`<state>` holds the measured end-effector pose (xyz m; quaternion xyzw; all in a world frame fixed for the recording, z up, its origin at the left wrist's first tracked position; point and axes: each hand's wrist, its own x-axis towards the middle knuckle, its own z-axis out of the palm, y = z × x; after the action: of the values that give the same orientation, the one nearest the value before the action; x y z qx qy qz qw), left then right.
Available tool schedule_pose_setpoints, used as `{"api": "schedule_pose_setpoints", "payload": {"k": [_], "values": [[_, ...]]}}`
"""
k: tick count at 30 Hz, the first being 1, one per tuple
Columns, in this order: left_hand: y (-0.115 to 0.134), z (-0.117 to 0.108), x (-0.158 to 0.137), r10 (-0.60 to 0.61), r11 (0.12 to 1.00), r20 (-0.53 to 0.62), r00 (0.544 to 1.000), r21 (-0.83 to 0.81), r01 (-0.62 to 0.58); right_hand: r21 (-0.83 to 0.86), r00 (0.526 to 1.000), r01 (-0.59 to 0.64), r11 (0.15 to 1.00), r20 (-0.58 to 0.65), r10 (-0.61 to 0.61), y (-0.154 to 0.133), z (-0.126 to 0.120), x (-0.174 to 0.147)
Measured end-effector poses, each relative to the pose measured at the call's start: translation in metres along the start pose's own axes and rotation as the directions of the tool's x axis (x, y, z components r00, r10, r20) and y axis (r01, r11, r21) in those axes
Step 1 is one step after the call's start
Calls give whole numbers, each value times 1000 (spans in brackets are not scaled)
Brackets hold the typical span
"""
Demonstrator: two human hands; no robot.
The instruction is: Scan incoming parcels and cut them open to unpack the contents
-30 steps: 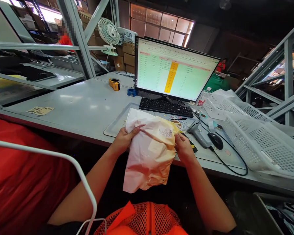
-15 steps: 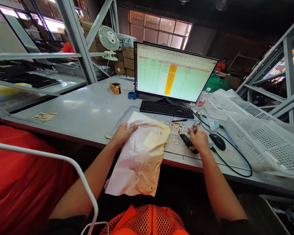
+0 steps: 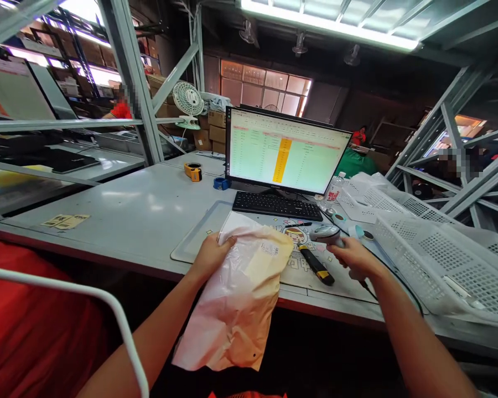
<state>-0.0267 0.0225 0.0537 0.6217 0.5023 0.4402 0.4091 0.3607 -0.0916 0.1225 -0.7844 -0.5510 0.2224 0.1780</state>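
The scanner (image 3: 325,233) has been raised, gripped by the right hand (image 3: 354,256). The left hand (image 3: 211,255) pinches the bag (image 3: 236,309) at the front edge of the desk (image 3: 120,221). Keep the label (image 3: 269,249) flat, facing the scanner.

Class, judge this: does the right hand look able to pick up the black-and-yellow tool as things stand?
Probably not directly: the right hand holds the scanner. Otherwise the way looks free, since the black-and-yellow tool lies close by with nothing on top.
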Motion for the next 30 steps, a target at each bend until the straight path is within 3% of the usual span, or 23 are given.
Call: {"api": "schedule_pose_setpoints", "payload": {"k": [3,5,8,10,12,14,16,19,22,27,30], "values": [[-1,1,1,-4,1000,-7,1000,14,4,159,954,108,981,259,-147,-30,-33,-40],[-1,3,2,8,1000,3,1000,20,-8,177,918,99,979,363,-158,-52,-44,-61],[-2,7,1,24,1000,27,999,17,-24,137,902,66,988,415,-118,-73,-44,-73],[-3,8,1,22,1000,31,999,11,-22,117,906,89,989,404,-130,-72,-37,-66],[-7,6,3,14,1000,33,999,10,-14,88,927,160,983,329,-180,-59,-27,-48],[-12,1,8,5,1000,27,1000,26,-6,-29,966,209,977,161,-202,-38,-15,-22],[-20,-6,15,-2,998,33,999,57,0,-217,985,146,965,-54,-161,-15,1,8],[-32,-13,24,-40,995,51,998,94,35,-368,963,-62,928,-267,-41,16,27,45],[-41,-15,26,-85,993,36,996,88,82,-359,940,-169,918,-340,40,37,48,63],[-49,-11,25,-52,993,11,999,108,50,-333,896,-255,908,-435,92,41,51,79],[-52,-8,27,-41,992,30,999,119,37,-324,847,-186,928,-532,-16,20,41,99]]}}
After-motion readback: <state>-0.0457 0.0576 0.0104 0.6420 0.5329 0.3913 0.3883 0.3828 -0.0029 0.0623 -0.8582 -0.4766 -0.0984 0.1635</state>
